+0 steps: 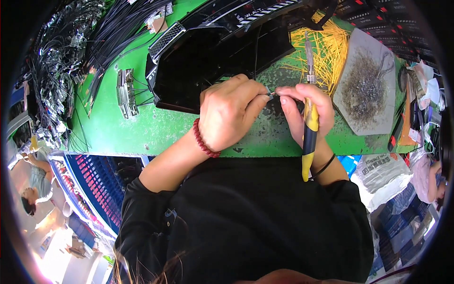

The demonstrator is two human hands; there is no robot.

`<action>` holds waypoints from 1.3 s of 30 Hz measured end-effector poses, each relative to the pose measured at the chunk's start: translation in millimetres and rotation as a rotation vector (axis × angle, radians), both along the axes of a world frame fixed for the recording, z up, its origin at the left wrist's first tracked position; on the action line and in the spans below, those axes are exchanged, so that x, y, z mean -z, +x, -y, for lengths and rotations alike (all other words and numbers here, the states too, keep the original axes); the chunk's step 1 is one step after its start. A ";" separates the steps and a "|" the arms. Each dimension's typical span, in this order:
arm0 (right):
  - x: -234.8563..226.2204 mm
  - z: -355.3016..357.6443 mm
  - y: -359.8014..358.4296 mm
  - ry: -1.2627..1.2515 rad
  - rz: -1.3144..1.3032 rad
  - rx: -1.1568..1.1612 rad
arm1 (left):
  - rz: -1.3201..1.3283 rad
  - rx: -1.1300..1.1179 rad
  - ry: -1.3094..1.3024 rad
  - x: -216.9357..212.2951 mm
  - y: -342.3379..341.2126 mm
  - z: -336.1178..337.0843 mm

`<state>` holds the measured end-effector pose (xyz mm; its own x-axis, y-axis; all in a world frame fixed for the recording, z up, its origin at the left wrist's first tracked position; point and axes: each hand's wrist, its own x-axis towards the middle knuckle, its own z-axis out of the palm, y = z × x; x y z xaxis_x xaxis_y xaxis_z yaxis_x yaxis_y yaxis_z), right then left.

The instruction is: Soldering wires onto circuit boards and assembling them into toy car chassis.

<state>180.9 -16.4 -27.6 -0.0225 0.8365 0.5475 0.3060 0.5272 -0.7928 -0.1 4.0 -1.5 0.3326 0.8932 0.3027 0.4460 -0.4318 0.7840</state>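
My left hand (229, 111) is closed, pinching a thin dark wire (269, 93) between thumb and forefinger. My right hand (309, 106) holds a soldering iron (310, 130) with a yellow and black handle, its metal shaft pointing away from me. The right thumb and forefinger come together close to the wire's end; whether they grip it too is hard to make out. Just beyond my left hand lies a large glossy black plastic housing (203, 61), with thin wires running out of it. A small silvery strip part (126, 93) rests to its left, joined by dark wires.
The green worktable (165, 135) is worn. Yellow thin sticks or tubes (336, 52) lie scattered at the back right, beside a grey board (364, 85) with dark residue. Bundles of black wires (116, 31) and a shiny tangled heap (59, 61) fill the left. A blue basket (97, 184) stands below.
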 end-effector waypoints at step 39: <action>-4.5 4.4 -0.7 -0.238 -0.243 -0.140 | 0.003 -0.040 -0.026 2.3 0.7 4.3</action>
<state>180.2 -20.8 -23.2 -0.0388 0.9393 0.3410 0.0318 0.3422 -0.9391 0.5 -0.4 -3.8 0.2952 0.9135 0.2799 0.4602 -0.3927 0.7963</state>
